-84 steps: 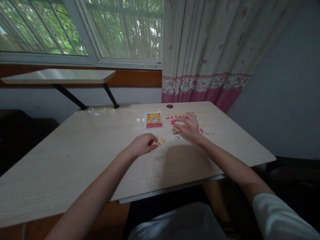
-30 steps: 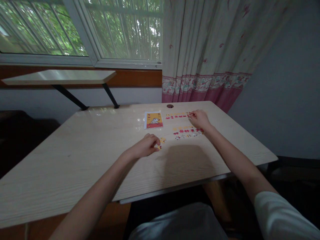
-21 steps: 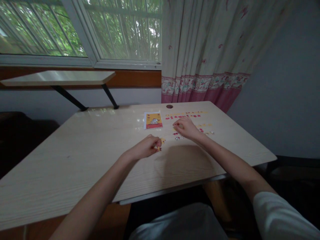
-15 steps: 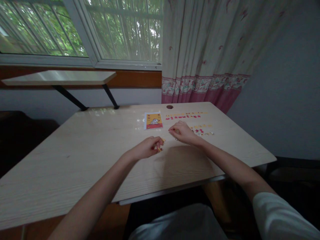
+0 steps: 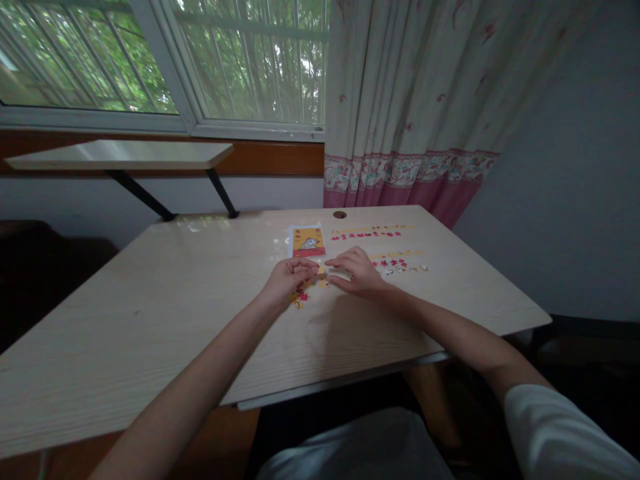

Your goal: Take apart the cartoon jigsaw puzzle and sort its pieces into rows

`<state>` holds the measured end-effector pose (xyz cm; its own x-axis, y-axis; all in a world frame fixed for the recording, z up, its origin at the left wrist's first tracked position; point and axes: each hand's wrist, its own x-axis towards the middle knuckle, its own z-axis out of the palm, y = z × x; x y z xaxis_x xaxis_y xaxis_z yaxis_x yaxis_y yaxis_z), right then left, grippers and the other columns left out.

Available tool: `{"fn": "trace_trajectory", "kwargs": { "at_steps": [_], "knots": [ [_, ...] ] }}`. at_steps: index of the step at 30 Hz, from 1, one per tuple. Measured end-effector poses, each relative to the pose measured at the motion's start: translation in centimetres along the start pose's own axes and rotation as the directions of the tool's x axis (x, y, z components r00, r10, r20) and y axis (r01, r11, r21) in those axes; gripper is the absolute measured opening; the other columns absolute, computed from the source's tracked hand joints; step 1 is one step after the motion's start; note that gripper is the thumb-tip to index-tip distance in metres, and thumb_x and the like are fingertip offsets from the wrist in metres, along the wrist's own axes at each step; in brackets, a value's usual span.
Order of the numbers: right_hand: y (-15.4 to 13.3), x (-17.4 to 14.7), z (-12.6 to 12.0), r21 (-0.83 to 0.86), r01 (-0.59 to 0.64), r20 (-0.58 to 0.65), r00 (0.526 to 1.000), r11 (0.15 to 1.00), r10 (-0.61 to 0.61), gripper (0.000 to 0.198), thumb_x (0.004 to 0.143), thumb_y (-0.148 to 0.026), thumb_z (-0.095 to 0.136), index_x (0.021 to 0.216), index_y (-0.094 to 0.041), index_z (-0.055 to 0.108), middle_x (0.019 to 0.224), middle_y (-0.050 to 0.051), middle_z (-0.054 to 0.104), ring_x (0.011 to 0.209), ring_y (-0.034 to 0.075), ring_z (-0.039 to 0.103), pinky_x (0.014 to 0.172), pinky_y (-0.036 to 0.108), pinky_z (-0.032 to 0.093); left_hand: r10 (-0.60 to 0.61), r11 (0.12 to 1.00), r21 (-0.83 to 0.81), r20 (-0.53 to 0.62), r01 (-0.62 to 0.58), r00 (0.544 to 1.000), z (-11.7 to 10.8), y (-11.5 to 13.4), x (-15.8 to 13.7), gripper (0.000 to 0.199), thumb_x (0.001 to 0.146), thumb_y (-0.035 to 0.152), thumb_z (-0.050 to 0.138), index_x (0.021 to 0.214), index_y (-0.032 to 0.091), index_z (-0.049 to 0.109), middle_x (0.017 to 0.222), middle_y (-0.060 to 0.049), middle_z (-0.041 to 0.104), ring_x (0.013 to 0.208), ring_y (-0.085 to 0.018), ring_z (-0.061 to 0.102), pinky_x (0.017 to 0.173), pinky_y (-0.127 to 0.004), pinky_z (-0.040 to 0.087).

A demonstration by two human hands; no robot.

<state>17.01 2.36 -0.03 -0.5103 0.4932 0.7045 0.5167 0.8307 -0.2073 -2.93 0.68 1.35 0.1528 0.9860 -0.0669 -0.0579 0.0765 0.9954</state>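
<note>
My left hand (image 5: 287,280) is over the middle of the desk, its thumb and fingertips pinched at the edge of a small yellow puzzle piece (image 5: 321,271). Just across from it, my right hand (image 5: 357,270) has its thumb and forefinger apart, tips close to the same piece. Under and beside the left fingers lies a cluster of yellow and red puzzle pieces (image 5: 301,295), partly covered by that hand. Behind the hands rests a picture card (image 5: 308,241) with a white animal on yellow and red.
Rows of loose puzzle pieces lie on the right: red ones (image 5: 367,235) at the back, white ones (image 5: 410,269) nearer, with yellow ones among them. A raised shelf (image 5: 120,155) stands on black legs at the back left. The desk (image 5: 165,320) has a round cable hole (image 5: 340,215).
My left hand has shifted slightly left and forward, uncovering the yellow and red cluster. My right hand has moved left towards it, its thumb and forefinger parting.
</note>
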Motion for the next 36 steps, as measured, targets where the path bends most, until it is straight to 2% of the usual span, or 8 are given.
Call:
{"fn": "trace_trajectory", "kwargs": {
  "at_steps": [12,17,19,22,24,27,31,36],
  "knots": [
    [-0.4,-0.3,0.5,-0.043,-0.014,-0.039,0.999,0.999,0.012,0.024,0.079,-0.042,0.062,0.093,-0.023,0.069,0.081,0.005,0.063,0.081,0.018,0.051,0.075,0.032,0.038,0.057,0.995,0.072,0.078,-0.062,0.995,0.1,-0.6,0.0,0.029,0.056,0.035,0.076,0.071,0.015,0.062,0.066,-0.003,0.066,0.060,-0.014,0.059,0.055,-0.026,0.046],
    [0.6,0.1,-0.2,-0.062,0.003,-0.076,0.997,0.998,-0.007,0.022,0.079,-0.041,0.062,0.092,-0.024,0.069,0.080,0.004,0.062,0.080,0.017,0.052,0.075,0.032,0.039,0.189,0.960,0.209,0.017,-0.189,0.982,-0.7,-0.9,0.4,0.030,0.065,0.041,0.068,0.078,0.015,0.067,0.076,-0.006,0.068,0.067,-0.016,0.060,0.060,-0.029,0.048],
    [1.5,0.2,-1.1,-0.067,-0.013,-0.098,0.995,0.998,0.006,0.021,0.079,-0.041,0.062,0.091,-0.024,0.069,0.081,0.003,0.062,0.081,0.018,0.052,0.076,0.033,0.039,0.252,0.876,0.422,0.014,-0.234,0.968,-1.4,-0.9,0.5,0.027,0.071,0.039,0.061,0.082,0.016,0.068,0.077,-0.007,0.068,0.066,-0.017,0.059,0.061,-0.030,0.047],
    [3.0,0.3,-2.6,-0.065,-0.031,-0.169,0.985,0.997,0.019,0.020,0.079,-0.040,0.062,0.090,-0.024,0.068,0.084,0.003,0.062,0.082,0.018,0.054,0.078,0.034,0.040,0.312,0.572,0.763,0.138,-0.301,0.940,-2.4,-0.5,0.3,0.022,0.078,0.031,0.053,0.084,0.018,0.070,0.082,-0.008,0.068,0.074,-0.019,0.058,0.068,-0.032,0.045],
    [3.8,0.3,-3.4,-0.069,-0.025,-0.211,0.977,0.997,0.010,0.020,0.079,-0.039,0.063,0.090,-0.024,0.068,0.084,0.003,0.062,0.082,0.018,0.055,0.078,0.035,0.040,0.300,0.347,0.867,0.259,-0.357,0.918,-2.7,-0.2,0.1,0.023,0.080,0.029,0.050,0.082,0.020,0.070,0.087,-0.008,0.068,0.084,-0.022,0.057,0.074,-0.034,0.043],
    [4.3,0.4,-4.1,-0.073,-0.007,-0.229,0.973,0.997,-0.010,0.019,0.079,-0.038,0.064,0.091,-0.024,0.067,0.085,0.003,0.063,0.082,0.017,0.055,0.078,0.035,0.041,0.243,0.148,0.905,0.358,-0.400,0.901,-2.6,0.2,-0.4,0.027,0.083,0.032,0.046,0.086,0.019,0.070,0.089,-0.009,0.067,0.091,-0.024,0.054,0.077,-0.033,0.042],
    [3.9,0.7,-4.6,-0.065,0.017,-0.256,0.966,0.998,-0.033,0.019,0.078,-0.036,0.064,0.092,-0.024,0.067,0.085,0.003,0.063,0.080,0.017,0.055,0.075,0.034,0.041,0.195,0.042,0.924,0.366,-0.381,0.910,-2.4,0.2,-0.4,0.030,0.082,0.036,0.047,0.091,0.019,0.070,0.092,-0.010,0.065,0.091,-0.025,0.052,0.076,-0.034,0.041],
    [3.5,0.7,-4.7,-0.069,-0.054,-0.216,0.976,0.996,0.038,0.020,0.079,-0.039,0.063,0.092,-0.026,0.068,0.085,0.002,0.064,0.081,0.018,0.056,0.076,0.035,0.041,0.179,0.024,0.927,0.365,-0.375,0.914,-2.9,-0.3,0.0,0.031,0.081,0.040,0.048,0.090,0.020,0.070,0.091,-0.010,0.064,0.088,-0.026,0.051,0.074,-0.034,0.041]
  ]
}}
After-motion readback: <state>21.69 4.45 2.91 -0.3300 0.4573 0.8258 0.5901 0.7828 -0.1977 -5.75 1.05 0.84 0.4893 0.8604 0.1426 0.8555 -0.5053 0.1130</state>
